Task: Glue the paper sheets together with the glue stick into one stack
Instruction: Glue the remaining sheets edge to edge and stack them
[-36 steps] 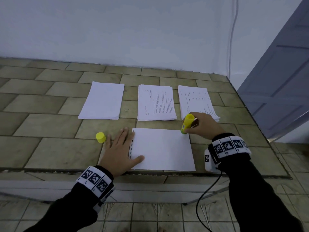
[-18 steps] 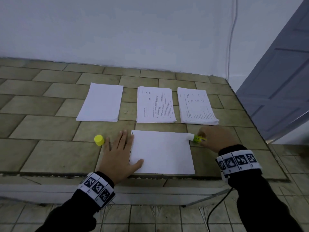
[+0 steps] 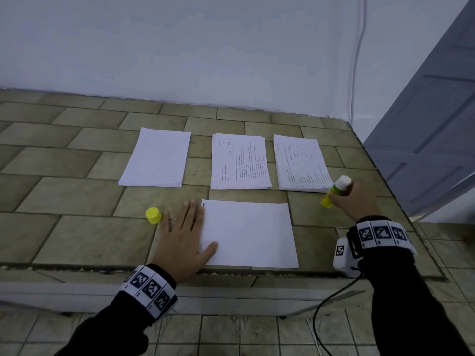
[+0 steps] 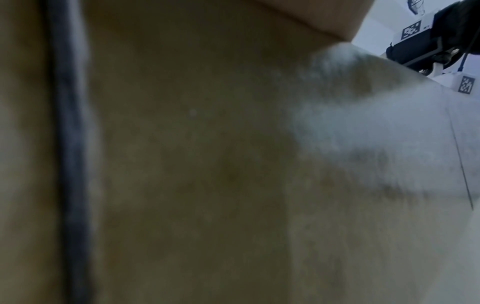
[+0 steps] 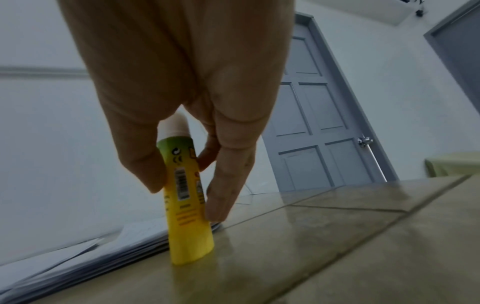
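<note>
Person, two arms in view.
- Left sleeve (image 3: 113,327): black, long, reaching to the wrist.
- Right sleeve (image 3: 411,304): black, long, same cloth.
- Left wristband (image 3: 150,289): white, segmented, each panel printed with a square black-and-white coded marker.
- Right wristband (image 3: 380,233): white, segmented, with the same kind of printed markers.
- Camera box (image 3: 343,255): white, mounted under the right wrist, one small coded marker on its side face.
- Cable (image 3: 323,312): black, thin, leaving the camera box and looping downward.
- Hands: bare, no gloves.
</note>
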The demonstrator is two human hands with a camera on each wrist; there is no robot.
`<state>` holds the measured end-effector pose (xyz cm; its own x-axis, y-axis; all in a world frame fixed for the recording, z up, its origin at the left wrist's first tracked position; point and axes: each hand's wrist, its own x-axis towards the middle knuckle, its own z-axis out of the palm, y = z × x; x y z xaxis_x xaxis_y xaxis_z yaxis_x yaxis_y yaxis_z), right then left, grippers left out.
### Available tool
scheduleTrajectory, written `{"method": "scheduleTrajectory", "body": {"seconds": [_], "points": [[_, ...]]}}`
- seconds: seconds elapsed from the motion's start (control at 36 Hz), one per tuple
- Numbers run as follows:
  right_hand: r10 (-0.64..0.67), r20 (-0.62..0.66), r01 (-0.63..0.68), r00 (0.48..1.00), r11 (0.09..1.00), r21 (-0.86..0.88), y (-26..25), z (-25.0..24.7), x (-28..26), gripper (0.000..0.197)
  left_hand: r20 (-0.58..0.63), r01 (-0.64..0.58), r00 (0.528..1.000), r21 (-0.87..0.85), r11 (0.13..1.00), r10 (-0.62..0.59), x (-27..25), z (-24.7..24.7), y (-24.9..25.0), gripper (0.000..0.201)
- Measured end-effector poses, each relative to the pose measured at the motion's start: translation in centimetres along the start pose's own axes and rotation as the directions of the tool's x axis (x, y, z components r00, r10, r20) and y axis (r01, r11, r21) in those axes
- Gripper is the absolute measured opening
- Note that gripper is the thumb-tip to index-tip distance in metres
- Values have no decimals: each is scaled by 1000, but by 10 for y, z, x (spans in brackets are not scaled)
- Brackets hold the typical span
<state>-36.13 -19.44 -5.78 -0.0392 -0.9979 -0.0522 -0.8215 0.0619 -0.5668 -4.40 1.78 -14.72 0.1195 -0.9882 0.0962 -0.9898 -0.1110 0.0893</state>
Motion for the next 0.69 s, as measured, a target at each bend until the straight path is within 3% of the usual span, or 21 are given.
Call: {"method": "scheduleTrajectory", "body": {"seconds": [0.08,0.17,0.22,0.33,0.42,0.47,0.5,0.58,0.69], "points": [[96,70,-95,993,995,-27,-3,-2,-5,31,2,9,1000,-6,1000,-9,0,0,0,85],[197,193,-141,961,953,-270,-6,-1,-21,38,-1,16,1000,-12,1000,-16,0,0,0,84],[201,269,-137,942,961,-238,-10,4,-31,38,-9,17,1000,-14,1000,-18,0,-1,0,83],[27,437,75,899,974,-213,-35,20,-43,35,-17,14,1000,-27,1000,-15,0,-2,1,82],[-207,308,252,929,961,-113,-59,36,-36,19,-12,18,1000,-45,999,-19,-1,-2,1,82],[-296,157,316,942,941,-122,-70,47,-23,7,-5,23,1000,-41,999,-23,-1,-3,1,82],[-314,120,329,942,934,-142,-74,52,-16,11,-1,24,1000,-39,999,-24,-1,-3,1,81],[-250,116,273,961,919,-285,-81,68,6,33,8,25,1000,-49,998,-25,-2,-5,1,80],[-17,148,78,989,906,-415,-79,82,29,47,17,28,1000,-62,998,-27,-2,-6,2,80]]}}
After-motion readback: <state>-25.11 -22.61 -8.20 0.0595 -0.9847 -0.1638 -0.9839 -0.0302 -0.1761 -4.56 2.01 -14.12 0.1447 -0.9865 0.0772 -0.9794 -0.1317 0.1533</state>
